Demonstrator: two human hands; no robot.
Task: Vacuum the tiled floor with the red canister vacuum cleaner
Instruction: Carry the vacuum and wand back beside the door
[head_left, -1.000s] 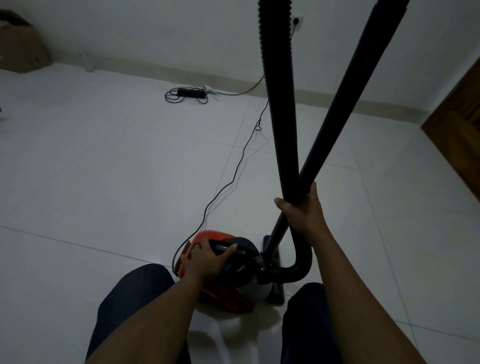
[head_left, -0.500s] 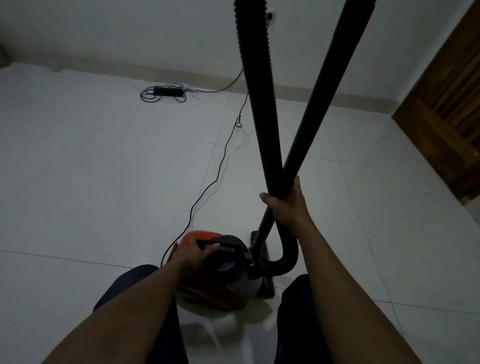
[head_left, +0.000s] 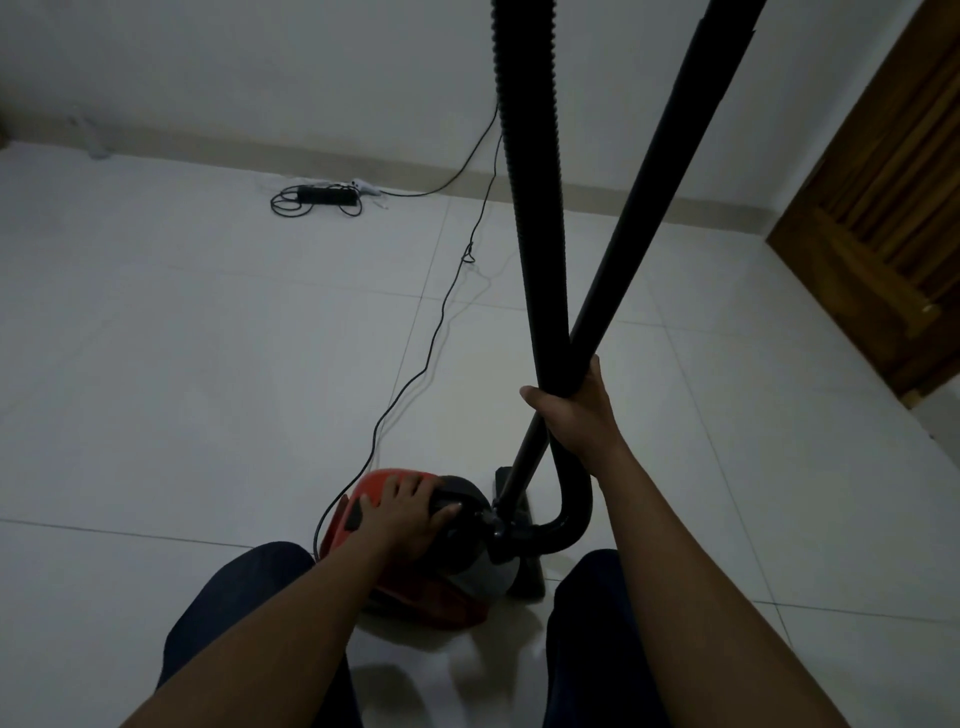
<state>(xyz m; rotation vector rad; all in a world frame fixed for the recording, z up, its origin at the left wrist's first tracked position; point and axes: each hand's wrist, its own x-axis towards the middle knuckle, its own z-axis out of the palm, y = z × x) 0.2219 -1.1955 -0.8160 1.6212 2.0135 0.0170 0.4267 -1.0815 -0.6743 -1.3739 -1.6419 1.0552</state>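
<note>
Red canister vacuum (head_left: 382, 483) is sitting on the tiled floor (head_left: 182, 338), between the person's knees. Left hand (head_left: 410, 514) is resting on top of it, fingers spread flat over the red shell, gripping nothing. Right hand (head_left: 571, 410) is clenching the ribbed hose (head_left: 530, 208) and wand (head_left: 670, 171) together where they cross. Power cord (head_left: 415, 364) is trailing toward the far wall; power strip (head_left: 327, 196) is lying near it.

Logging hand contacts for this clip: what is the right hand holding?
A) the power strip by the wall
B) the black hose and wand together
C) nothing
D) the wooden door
B: the right hand is curled around the black hose and the wand where they cross, above the red canister.
</note>
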